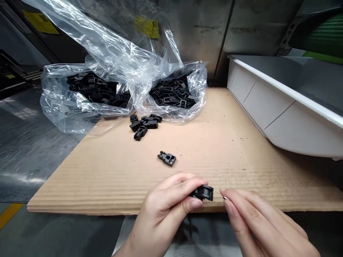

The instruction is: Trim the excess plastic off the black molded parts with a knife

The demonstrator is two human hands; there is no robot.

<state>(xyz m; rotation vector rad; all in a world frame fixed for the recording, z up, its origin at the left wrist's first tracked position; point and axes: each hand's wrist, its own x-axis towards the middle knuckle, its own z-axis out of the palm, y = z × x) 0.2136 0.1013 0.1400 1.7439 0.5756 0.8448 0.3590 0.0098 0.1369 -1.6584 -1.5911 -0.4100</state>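
My left hand (167,210) pinches a small black plastic clip (204,192) between thumb and fingers, just above the front edge of a cardboard sheet (227,150). My right hand (257,223) is closed in a pinch on a tiny metal piece (225,198), whose tip sits a little right of the clip. One loose black clip (167,158) lies on the cardboard ahead of my hands. A small pile of black clips (143,125) lies farther back.
Two clear plastic bags (80,107) (195,103) filled with black clips sit at the back of the cardboard. A white plastic tub (281,114) stands at the right. Grey floor with a yellow line (9,214) lies to the left.
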